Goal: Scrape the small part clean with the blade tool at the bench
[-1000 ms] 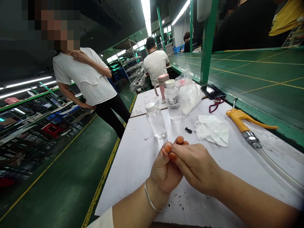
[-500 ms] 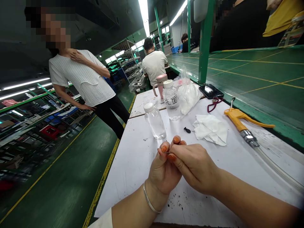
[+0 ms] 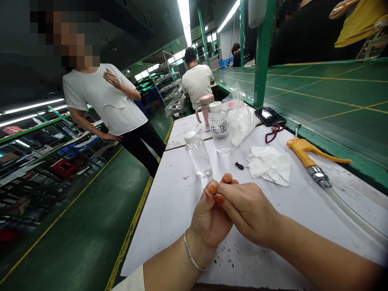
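My left hand [image 3: 209, 220] and my right hand [image 3: 247, 210] are pressed together low over the white table [image 3: 169, 202], near its front edge. Both sets of fingertips pinch at one spot where a tiny dark sliver shows; it is too small to name. A silver bangle sits on my left wrist. Beyond my fingers stand a small clear bottle [image 3: 197, 153] and a taller labelled bottle [image 3: 219, 127]. A tiny black part [image 3: 239, 165] lies beside a crumpled white cloth [image 3: 268, 165].
A yellow-handled air gun [image 3: 309, 161] with a clear hose lies at the right. A pink cup [image 3: 206, 107], plastic bag [image 3: 242, 117] and phone [image 3: 269, 116] sit farther back. One person in white stands left of the table; another sits beyond it.
My hands stay pinched together in nearly the same spot, fingertips shifting slightly. The standing person's raised hand has moved a little across the chest.
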`<state>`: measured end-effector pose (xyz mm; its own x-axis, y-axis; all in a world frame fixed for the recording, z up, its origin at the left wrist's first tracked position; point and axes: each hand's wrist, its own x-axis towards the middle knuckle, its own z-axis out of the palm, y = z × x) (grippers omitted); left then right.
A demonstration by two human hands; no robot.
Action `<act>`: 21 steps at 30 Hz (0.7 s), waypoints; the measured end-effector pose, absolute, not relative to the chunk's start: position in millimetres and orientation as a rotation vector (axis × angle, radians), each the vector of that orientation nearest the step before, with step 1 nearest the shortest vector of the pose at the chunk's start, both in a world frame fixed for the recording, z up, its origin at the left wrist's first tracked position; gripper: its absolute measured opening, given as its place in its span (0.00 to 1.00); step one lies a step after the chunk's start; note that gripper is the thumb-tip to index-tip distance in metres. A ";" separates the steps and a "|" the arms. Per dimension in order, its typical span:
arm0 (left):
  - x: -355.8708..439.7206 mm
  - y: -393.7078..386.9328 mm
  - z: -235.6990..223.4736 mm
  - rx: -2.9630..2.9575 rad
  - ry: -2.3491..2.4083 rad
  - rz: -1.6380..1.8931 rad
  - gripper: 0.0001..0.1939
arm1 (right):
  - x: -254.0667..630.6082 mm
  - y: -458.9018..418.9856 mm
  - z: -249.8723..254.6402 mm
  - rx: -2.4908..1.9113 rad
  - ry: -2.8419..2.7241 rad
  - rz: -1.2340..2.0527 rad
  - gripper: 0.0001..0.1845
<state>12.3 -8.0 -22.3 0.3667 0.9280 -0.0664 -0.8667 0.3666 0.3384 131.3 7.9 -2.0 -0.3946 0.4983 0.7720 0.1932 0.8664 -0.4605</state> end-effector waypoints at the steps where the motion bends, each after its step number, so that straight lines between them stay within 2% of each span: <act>1: 12.0 -7.8 -22.2 0.266 0.276 1.165 0.17 | 131.4 8.1 -1.7 -0.506 -1.985 0.361 0.12; 21: 11.4 -5.7 -20.7 0.308 0.275 1.156 0.16 | 133.1 10.3 0.5 -0.549 -2.035 0.380 0.10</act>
